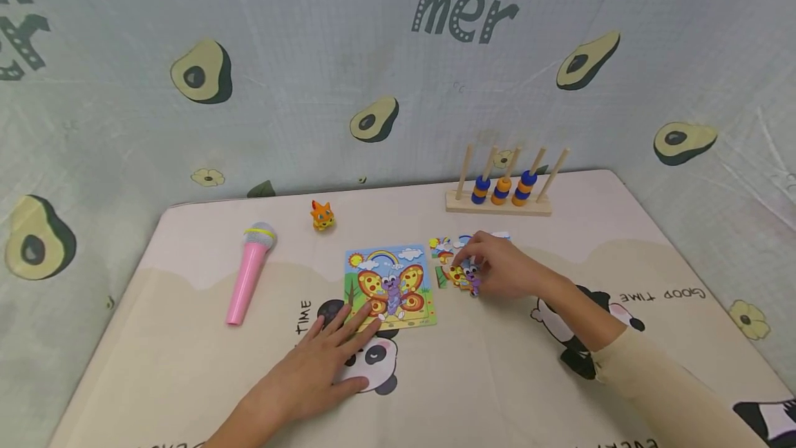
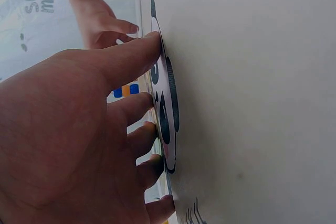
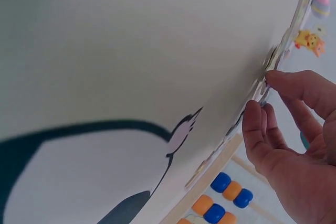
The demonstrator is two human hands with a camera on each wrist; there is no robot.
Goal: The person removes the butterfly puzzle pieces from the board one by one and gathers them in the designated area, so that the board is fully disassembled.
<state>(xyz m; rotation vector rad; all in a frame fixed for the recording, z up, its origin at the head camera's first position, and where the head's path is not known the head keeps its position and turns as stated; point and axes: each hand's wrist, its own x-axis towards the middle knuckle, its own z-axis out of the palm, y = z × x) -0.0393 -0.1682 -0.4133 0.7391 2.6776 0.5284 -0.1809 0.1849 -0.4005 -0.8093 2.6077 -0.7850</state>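
A square butterfly puzzle (image 1: 390, 282) lies on the cloth in the middle of the head view. My left hand (image 1: 320, 368) rests palm down in front of it, fingers spread, with fingertips at the puzzle's lower left edge. To the right of it lie several loose puzzle pieces (image 1: 440, 244), partly hidden under my right hand (image 1: 506, 267). That hand's curled fingers and thumb pinch a puzzle piece (image 1: 472, 278) with part of the purple butterfly body on it. In the right wrist view the thumb (image 3: 289, 83) and fingers close in low over the thin pieces.
A wooden bead stand (image 1: 497, 205) with blue and orange beads stands at the back right. An orange toy figure (image 1: 323, 216) sits behind the puzzle. A pink toy microphone (image 1: 249, 275) lies at the left. A printed curtain (image 1: 298, 137) hangs behind the table.
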